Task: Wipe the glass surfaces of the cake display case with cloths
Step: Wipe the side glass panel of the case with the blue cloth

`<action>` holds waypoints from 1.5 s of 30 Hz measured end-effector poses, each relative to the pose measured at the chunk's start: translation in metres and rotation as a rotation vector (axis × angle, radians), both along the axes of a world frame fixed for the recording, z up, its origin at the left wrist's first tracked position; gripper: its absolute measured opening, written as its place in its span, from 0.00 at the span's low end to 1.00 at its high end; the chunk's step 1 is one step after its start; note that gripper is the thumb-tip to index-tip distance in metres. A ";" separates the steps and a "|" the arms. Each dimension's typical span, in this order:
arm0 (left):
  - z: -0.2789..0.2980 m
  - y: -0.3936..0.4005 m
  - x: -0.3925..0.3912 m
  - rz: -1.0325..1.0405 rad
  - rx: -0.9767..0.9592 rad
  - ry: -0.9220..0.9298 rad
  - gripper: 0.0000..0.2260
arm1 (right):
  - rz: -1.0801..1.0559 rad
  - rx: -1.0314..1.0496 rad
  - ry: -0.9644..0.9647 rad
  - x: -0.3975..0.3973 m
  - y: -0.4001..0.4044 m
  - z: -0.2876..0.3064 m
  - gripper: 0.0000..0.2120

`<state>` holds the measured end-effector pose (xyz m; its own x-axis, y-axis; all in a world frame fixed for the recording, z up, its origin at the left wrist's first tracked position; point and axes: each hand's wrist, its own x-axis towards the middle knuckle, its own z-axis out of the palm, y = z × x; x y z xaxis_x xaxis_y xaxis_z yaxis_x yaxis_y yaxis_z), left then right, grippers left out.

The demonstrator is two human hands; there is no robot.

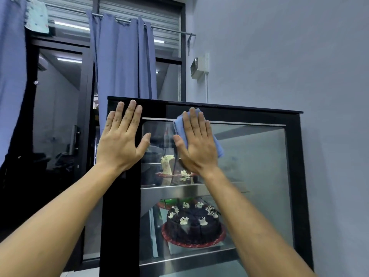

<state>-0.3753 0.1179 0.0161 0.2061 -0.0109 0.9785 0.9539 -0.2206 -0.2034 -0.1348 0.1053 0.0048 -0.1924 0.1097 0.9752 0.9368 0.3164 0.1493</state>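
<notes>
The cake display case (295,176) has a black frame and a large glass pane (255,160). My right hand (196,142) lies flat with straight fingers on a blue cloth (179,126), pressing it against the top left of the glass. My left hand (122,136) rests flat, fingers spread, on the black frame at the case's upper left corner. It holds nothing. Inside, a cut white cake (167,163) stands on the upper shelf and a dark chocolate cake (192,224) on the lower shelf.
A blue curtain (121,62) hangs behind the case in front of a dark glass door (58,120). A grey wall (289,56) with a small white box (199,65) rises behind the case on the right.
</notes>
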 end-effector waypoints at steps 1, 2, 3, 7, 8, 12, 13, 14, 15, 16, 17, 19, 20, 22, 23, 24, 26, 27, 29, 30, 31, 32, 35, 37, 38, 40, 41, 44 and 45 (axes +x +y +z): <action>0.000 0.000 0.000 0.003 -0.004 0.005 0.35 | 0.019 -0.002 -0.092 0.012 0.001 0.004 0.31; 0.001 0.001 0.000 0.005 -0.013 0.008 0.36 | 0.007 0.005 -0.150 0.032 0.002 0.010 0.30; 0.000 0.001 -0.001 0.003 -0.020 0.007 0.36 | -0.015 -0.007 -0.161 0.058 0.005 0.014 0.29; -0.001 0.002 0.001 -0.007 -0.011 -0.003 0.36 | -0.080 -0.073 0.263 0.164 0.014 0.016 0.31; -0.001 0.002 0.001 -0.008 -0.006 -0.003 0.36 | -0.084 -0.085 0.430 0.184 0.013 0.016 0.32; -0.001 0.004 0.002 0.010 0.010 -0.001 0.36 | -0.008 -0.197 1.033 0.194 0.004 0.039 0.33; 0.000 0.004 0.002 0.010 0.007 0.001 0.37 | 0.000 -0.160 1.028 0.171 0.003 0.042 0.35; 0.000 0.004 0.001 0.009 0.002 0.003 0.37 | 0.006 -0.082 0.927 0.141 0.005 0.040 0.37; 0.000 0.004 0.001 0.007 0.002 0.005 0.37 | 0.008 -0.016 0.739 0.107 0.007 0.034 0.37; 0.000 0.004 0.001 0.005 0.004 0.007 0.37 | -0.007 0.023 0.500 0.076 0.011 0.026 0.36; -0.001 0.004 0.001 0.004 0.008 0.006 0.37 | -0.022 0.031 0.270 0.052 0.014 0.017 0.34; -0.001 0.004 0.001 -0.007 0.015 0.006 0.37 | -0.006 -0.012 -0.046 0.044 0.012 0.016 0.31; -0.001 0.004 0.001 -0.013 0.014 0.006 0.37 | 0.009 -0.017 -0.114 0.059 0.012 0.022 0.30; -0.001 0.004 0.002 -0.015 0.008 0.004 0.37 | -0.008 -0.016 -0.106 0.104 0.015 0.030 0.29; -0.001 0.004 0.002 -0.015 0.006 0.005 0.38 | -0.016 -0.034 -0.033 0.129 0.016 0.031 0.29; -0.001 0.004 0.001 -0.016 0.005 0.004 0.38 | -0.022 -0.049 0.061 0.152 0.016 0.031 0.29; -0.001 0.004 0.001 -0.020 0.006 0.002 0.38 | -0.029 -0.081 0.239 0.188 0.016 0.028 0.29; 0.000 0.005 0.001 -0.021 0.013 0.006 0.38 | -0.022 -0.100 0.327 0.201 0.014 0.027 0.30; -0.001 0.005 0.001 -0.026 0.024 -0.004 0.37 | 0.001 -0.138 0.466 0.219 0.010 0.027 0.30; -0.001 0.005 0.002 -0.028 0.027 -0.004 0.37 | 0.002 -0.148 0.535 0.227 0.010 0.028 0.30; -0.001 0.005 0.002 -0.030 0.030 -0.003 0.37 | -0.005 -0.154 0.599 0.235 0.010 0.031 0.30; -0.001 0.005 0.003 -0.032 0.029 -0.003 0.38 | -0.018 -0.156 0.661 0.241 0.011 0.035 0.30; -0.003 0.005 0.002 -0.028 0.023 0.000 0.38 | -0.051 -0.182 0.828 0.261 0.014 0.053 0.31; -0.001 0.004 0.002 -0.036 0.036 -0.009 0.38 | -0.038 -0.205 0.899 0.275 0.014 0.062 0.32; 0.000 0.004 0.002 -0.036 0.036 -0.005 0.38 | -0.027 -0.214 0.940 0.278 0.011 0.064 0.32; 0.000 0.004 0.003 -0.036 0.030 -0.001 0.38 | 0.006 -0.195 1.072 0.265 0.007 0.066 0.31; -0.001 0.005 0.003 -0.033 0.030 -0.008 0.38 | -0.004 -0.156 1.157 0.246 0.007 0.069 0.31; -0.001 0.004 0.003 -0.036 0.021 -0.004 0.39 | 0.005 -0.042 1.133 0.145 0.006 0.065 0.34; -0.001 0.004 0.002 -0.042 0.021 0.002 0.39 | 0.015 -0.043 0.984 0.108 0.010 0.057 0.36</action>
<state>-0.3730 0.1222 0.0154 0.2068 -0.0396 0.9776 0.9435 -0.2562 -0.2100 -0.0263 0.1150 0.0615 0.7012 0.1525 0.6965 0.6331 0.3159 -0.7066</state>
